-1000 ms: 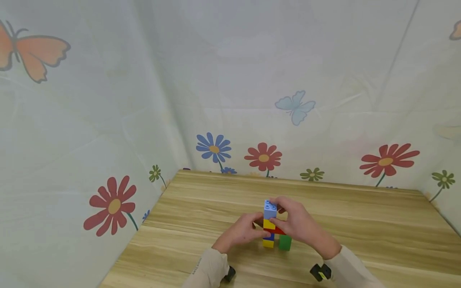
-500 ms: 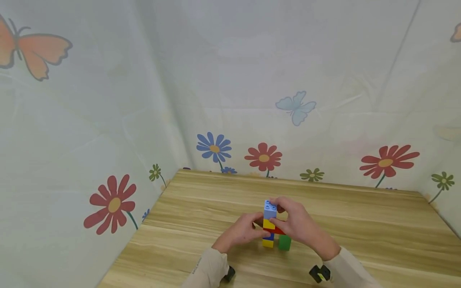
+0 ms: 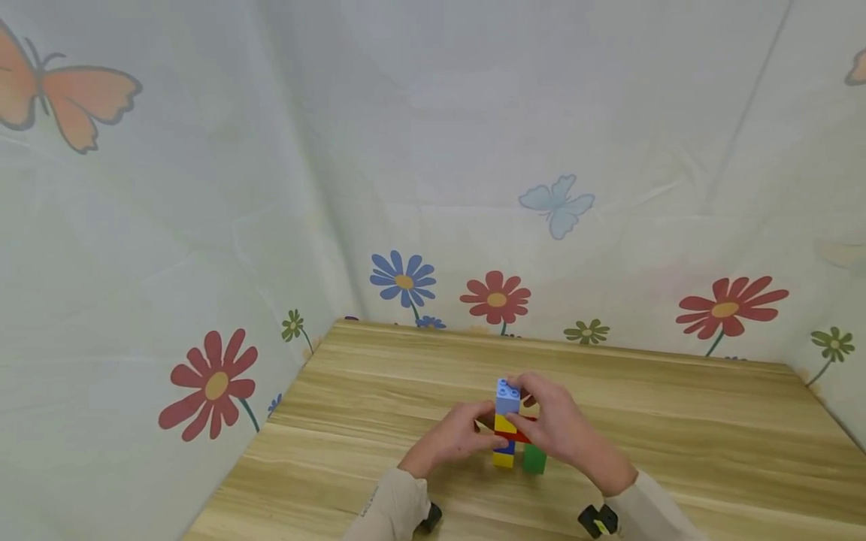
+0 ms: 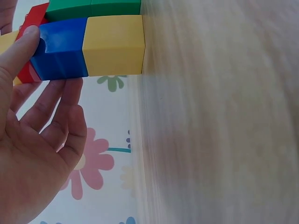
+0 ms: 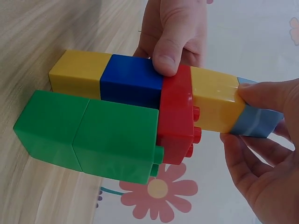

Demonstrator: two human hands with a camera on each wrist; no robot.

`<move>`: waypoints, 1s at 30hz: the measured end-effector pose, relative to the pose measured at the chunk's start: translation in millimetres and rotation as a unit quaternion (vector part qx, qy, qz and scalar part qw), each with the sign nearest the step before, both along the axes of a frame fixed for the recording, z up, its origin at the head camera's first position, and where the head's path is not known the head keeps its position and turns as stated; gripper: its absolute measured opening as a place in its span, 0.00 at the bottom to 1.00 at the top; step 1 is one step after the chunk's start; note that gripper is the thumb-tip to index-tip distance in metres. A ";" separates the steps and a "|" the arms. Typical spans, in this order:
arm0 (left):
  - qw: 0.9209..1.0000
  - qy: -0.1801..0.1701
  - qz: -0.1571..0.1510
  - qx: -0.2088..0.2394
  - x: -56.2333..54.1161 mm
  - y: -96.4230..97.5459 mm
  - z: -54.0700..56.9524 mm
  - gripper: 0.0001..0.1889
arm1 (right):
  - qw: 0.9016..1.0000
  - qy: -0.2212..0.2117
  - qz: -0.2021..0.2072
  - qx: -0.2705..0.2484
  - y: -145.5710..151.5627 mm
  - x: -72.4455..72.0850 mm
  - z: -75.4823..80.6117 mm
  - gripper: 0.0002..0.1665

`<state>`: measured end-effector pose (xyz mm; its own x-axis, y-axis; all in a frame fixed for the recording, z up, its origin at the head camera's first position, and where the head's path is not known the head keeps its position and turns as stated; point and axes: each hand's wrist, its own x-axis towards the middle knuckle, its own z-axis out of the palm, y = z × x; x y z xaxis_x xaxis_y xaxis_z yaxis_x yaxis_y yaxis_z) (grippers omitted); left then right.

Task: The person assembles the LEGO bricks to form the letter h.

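A tower of toy building bricks stands on the wooden table. From the bottom it goes yellow brick (image 5: 77, 72), blue brick (image 5: 133, 83), red brick (image 5: 176, 109), yellow brick (image 5: 212, 98) and light blue brick (image 3: 508, 404) on top. Two stacked green bricks (image 5: 117, 140) stand beside it, close to the overhanging red brick. My left hand (image 3: 460, 433) grips the tower around the blue brick, its thumb near the red one. With thumb and fingers, my right hand (image 3: 564, 424) pinches the light blue brick at the top, thumb tip overlapping the upper yellow one.
The wooden table (image 3: 406, 361) reaches back to a pale curtain (image 3: 433, 150) printed with flowers and butterflies. Another stretch of that cloth hangs along the left side. Both wrists carry small black devices, near the beige sleeves (image 3: 392, 503).
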<state>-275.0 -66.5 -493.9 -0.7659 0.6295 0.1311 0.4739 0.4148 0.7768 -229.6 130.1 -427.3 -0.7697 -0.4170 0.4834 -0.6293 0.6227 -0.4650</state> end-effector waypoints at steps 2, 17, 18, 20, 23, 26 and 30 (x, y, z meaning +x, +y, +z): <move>1.000 -0.001 -0.001 0.002 0.5 -0.1 -0.7 0.14 | 1.000 -0.007 -0.006 -0.003 -0.5 1.4 -0.4 0.25; 1.000 0.000 -0.001 0.001 2.7 -0.4 2.2 0.16 | 1.000 -0.009 -0.020 -0.013 -1.6 4.9 -5.1 0.29; 1.000 0.000 -0.002 0.001 2.6 -0.7 1.9 0.15 | 1.000 -0.008 -0.019 -0.014 -1.6 4.9 -5.9 0.30; 1.000 -0.001 -0.002 0.000 2.4 -1.1 1.5 0.15 | 1.000 -0.010 -0.021 -0.015 -1.6 4.8 -7.3 0.31; 1.000 0.000 -0.003 -0.001 2.1 -1.2 1.1 0.16 | 1.000 -0.014 -0.022 -0.017 -1.0 4.8 -8.8 0.33; 1.000 0.000 -0.001 -0.002 2.2 -1.1 1.4 0.16 | 0.999 -0.014 -0.023 -0.019 0.6 4.7 -10.3 0.38; 1.000 -0.001 0.004 -0.005 2.7 -1.4 1.7 0.16 | 1.000 0.001 -0.019 -0.021 4.1 4.4 -13.6 0.42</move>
<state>-272.3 -67.8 -492.2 -0.7713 0.6244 0.1238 0.4692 0.4263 0.7734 -225.1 134.2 -440.9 -0.7838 -0.3669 0.5010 -0.6063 0.6266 -0.4897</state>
